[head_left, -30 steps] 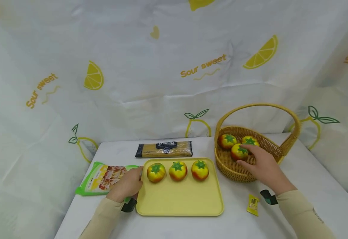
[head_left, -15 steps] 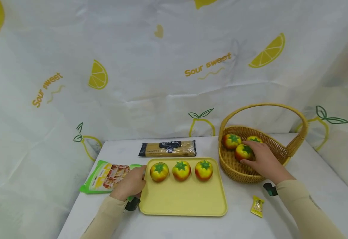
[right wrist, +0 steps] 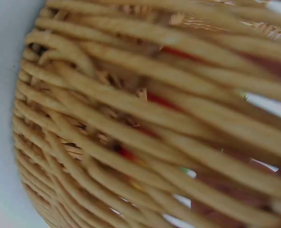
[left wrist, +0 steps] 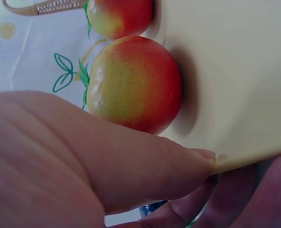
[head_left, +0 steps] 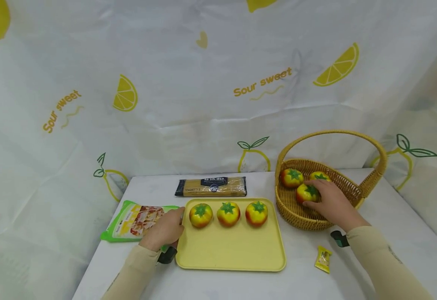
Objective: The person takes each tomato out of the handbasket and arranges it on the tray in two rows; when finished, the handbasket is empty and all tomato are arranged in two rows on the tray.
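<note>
My left hand (head_left: pixel 164 229) pinches the left rim of a pale yellow tray (head_left: pixel 233 254), thumb on top and fingers underneath, as the left wrist view shows. Along the tray's far side stand a left tomato (head_left: pixel 201 215), a middle tomato (head_left: pixel 228 214) and a right tomato (head_left: pixel 256 213), all yellow-red with green star-shaped tops. Inside the wicker basket (head_left: pixel 297 221), my right hand (head_left: pixel 332 204) holds the front tomato (head_left: pixel 306 194) between thumb and fingers. Two more tomatoes, one at the left (head_left: pixel 291 178) and one at the back (head_left: pixel 320 176), sit behind it. Basket weave (right wrist: pixel 130 109) hides this hand in the right wrist view.
A spaghetti pack (head_left: pixel 211 187) lies behind the tray. Left of the tray is a green-edged food bag (head_left: pixel 139 221), partly behind my left hand. A small yellow wrapped packet (head_left: pixel 323 259) lies before the basket, whose tall handle (head_left: pixel 331 132) arches over it.
The head view has turned slightly left, so everything sits further right in it. My left hand stays on the tray rim, and my right hand stays at the front tomato in the basket.
</note>
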`<state>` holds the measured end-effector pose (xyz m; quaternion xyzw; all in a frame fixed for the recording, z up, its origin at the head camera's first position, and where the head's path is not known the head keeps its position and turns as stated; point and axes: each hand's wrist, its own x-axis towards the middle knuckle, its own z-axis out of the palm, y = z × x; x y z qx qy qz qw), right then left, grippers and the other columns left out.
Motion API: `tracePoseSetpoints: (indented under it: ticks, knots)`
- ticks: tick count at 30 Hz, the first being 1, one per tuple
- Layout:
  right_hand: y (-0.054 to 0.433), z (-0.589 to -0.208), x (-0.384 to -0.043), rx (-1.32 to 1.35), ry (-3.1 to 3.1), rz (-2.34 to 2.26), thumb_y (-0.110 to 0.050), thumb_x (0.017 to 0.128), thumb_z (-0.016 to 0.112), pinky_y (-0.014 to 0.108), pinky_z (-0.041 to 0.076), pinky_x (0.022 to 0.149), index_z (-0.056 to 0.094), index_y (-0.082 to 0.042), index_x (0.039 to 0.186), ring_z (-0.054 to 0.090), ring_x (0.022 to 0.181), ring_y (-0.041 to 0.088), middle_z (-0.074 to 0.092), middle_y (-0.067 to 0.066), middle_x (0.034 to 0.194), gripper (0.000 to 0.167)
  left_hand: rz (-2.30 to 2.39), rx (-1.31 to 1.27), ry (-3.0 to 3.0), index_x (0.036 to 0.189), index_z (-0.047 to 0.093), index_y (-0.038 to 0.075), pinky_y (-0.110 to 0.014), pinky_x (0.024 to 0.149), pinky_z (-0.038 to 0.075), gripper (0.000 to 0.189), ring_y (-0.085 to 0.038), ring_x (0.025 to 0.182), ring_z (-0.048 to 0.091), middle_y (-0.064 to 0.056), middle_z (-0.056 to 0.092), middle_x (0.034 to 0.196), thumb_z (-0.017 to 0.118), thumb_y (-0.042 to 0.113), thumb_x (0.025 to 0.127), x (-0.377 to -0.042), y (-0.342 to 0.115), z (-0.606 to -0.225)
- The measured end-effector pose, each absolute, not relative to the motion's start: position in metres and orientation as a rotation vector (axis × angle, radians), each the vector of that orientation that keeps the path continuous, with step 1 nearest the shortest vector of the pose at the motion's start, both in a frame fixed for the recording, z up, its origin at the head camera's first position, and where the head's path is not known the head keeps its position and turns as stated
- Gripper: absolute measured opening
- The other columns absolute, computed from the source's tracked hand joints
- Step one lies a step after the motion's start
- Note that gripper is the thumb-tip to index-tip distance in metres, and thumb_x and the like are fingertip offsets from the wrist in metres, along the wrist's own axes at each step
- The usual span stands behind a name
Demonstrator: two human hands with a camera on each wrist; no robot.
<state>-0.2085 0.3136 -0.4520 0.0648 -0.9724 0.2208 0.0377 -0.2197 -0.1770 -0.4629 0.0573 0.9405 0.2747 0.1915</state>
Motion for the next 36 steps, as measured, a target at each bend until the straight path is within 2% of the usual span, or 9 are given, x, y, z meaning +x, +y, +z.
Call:
tracePoseSetpoints:
  ticks: [9,14,21,24,28,32,36]
  knots:
    - [0.301,-0.426,-0.185,0.158,-3.004,0.727,-0.037,0.095,0.084,0.079,0.046,0.107,0.056,-0.008,0.154,0.05,0.138,0.062,0.045,0.033,0.16,0.072,0.791,0.212,2.635,0.165,0.036,-0.004,-0.03,0.046,0.054,0.061,-0.02,0.05,0.063,-0.03,0.06,0.148,0.055,0.0,0.107,-0.218,-0.176,-0.463]
    - [0.283,-0.408,-0.174,0.194,-2.978,0.758,-0.045,0.094,0.084,0.08,0.046,0.106,0.057,-0.013,0.154,0.049,0.14,0.061,0.045,0.031,0.162,0.074,0.801,0.224,2.628,0.165,0.037,-0.005,-0.03,0.046,0.053,0.061,-0.02,0.05,0.062,-0.03,0.061,0.146,0.054,-0.001,0.107,-0.218,-0.175,-0.463]
    - [0.239,-0.396,-0.164,0.345,-2.849,0.846,-0.041,0.094,0.086,0.07,0.054,0.105,0.062,-0.016,0.149,0.062,0.131,0.044,0.057,0.015,0.149,0.065,0.797,0.231,2.624,0.164,0.038,-0.005,-0.03,0.046,0.054,0.06,-0.02,0.051,0.063,-0.028,0.064,0.142,0.053,-0.001,0.107,-0.218,-0.177,-0.462]
    - [0.214,-0.399,-0.164,0.44,-2.781,0.906,-0.04,0.092,0.087,0.062,0.059,0.103,0.066,-0.018,0.144,0.068,0.124,0.037,0.062,0.009,0.143,0.061,0.804,0.243,2.624,0.162,0.042,-0.004,-0.029,0.046,0.054,0.056,-0.02,0.052,0.063,-0.026,0.067,0.133,0.053,-0.003,0.106,-0.219,-0.178,-0.464]
    - [0.18,-0.408,-0.165,0.51,-2.759,1.001,-0.037,0.09,0.09,0.056,0.061,0.103,0.068,-0.021,0.14,0.068,0.122,0.029,0.064,0.002,0.141,0.057,0.809,0.258,2.627,0.157,0.049,-0.001,-0.03,0.045,0.054,0.051,-0.02,0.054,0.064,-0.022,0.069,0.124,0.053,-0.004,0.106,-0.221,-0.177,-0.467]
    - [0.148,-0.419,-0.166,0.578,-2.759,1.082,-0.035,0.088,0.091,0.053,0.059,0.108,0.067,-0.023,0.142,0.066,0.128,0.025,0.062,-0.002,0.144,0.06,0.795,0.257,2.631,0.155,0.05,-0.001,-0.03,0.048,0.054,0.05,-0.02,0.06,0.064,-0.022,0.068,0.127,0.054,-0.004,0.105,-0.223,-0.176,-0.467]
    - [0.117,-0.427,-0.164,0.635,-2.779,1.147,-0.036,0.087,0.092,0.049,0.059,0.109,0.067,-0.025,0.142,0.064,0.128,0.02,0.061,-0.005,0.143,0.062,0.802,0.243,2.628,0.157,0.048,-0.002,-0.029,0.047,0.053,0.053,-0.02,0.06,0.064,-0.024,0.066,0.131,0.054,-0.004,0.105,-0.223,-0.178,-0.466]
